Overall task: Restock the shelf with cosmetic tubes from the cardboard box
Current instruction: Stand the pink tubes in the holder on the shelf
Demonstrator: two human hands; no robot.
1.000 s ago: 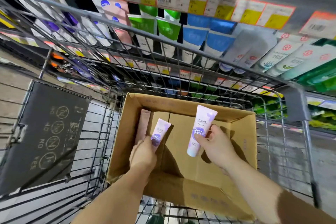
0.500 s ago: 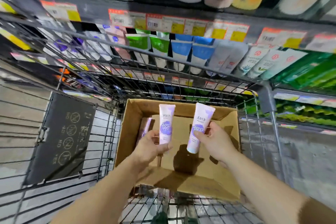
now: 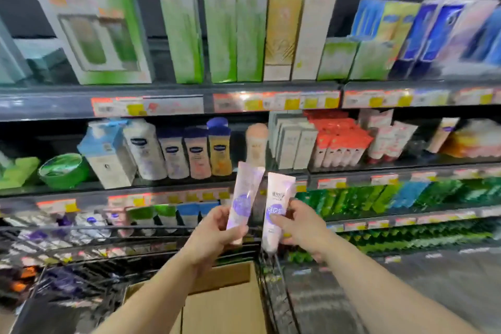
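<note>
two cosmetic tubes stand nearly upright before the shelf, crimped ends up: left hand grips the left tube, right hand pinches the right tube, above the cardboard box.

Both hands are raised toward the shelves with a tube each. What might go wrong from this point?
The left hand and right hand each grip a purple-and-white tube near its lower end, so one could slip on placement. The tops nearly touch and may knock together. The shelf ahead is packed with lotion bottles that could get toppled.
</note>
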